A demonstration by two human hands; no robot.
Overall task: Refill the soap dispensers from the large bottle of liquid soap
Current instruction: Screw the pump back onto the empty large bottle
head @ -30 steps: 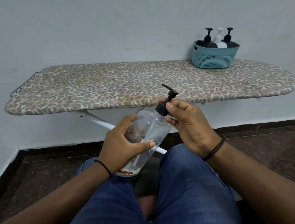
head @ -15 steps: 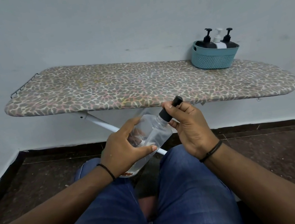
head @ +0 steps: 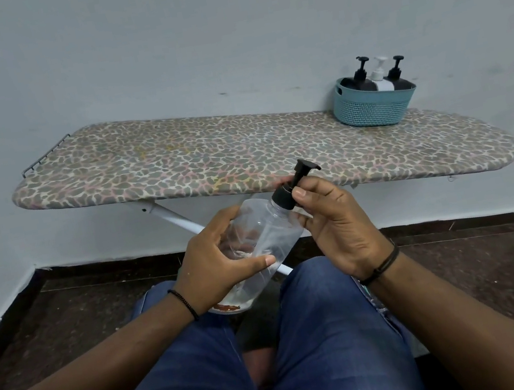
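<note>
Ironing board (head: 208, 155) stood against the wall; basket (head: 374, 110) sat on its right end, three dispensers (head: 380, 78) inside. Before it, above the knees, a tilted bottle (head: 266, 241) lay between both hands.

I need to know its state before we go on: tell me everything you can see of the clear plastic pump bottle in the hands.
The clear plastic pump bottle looks nearly empty, with a see-through round body, a black screw collar and a black pump head at its upper right end. It is tilted, base toward the lap. The left hand wraps its body; the right hand grips the collar between thumb and fingers. A brownish mark shows at its base.
</note>
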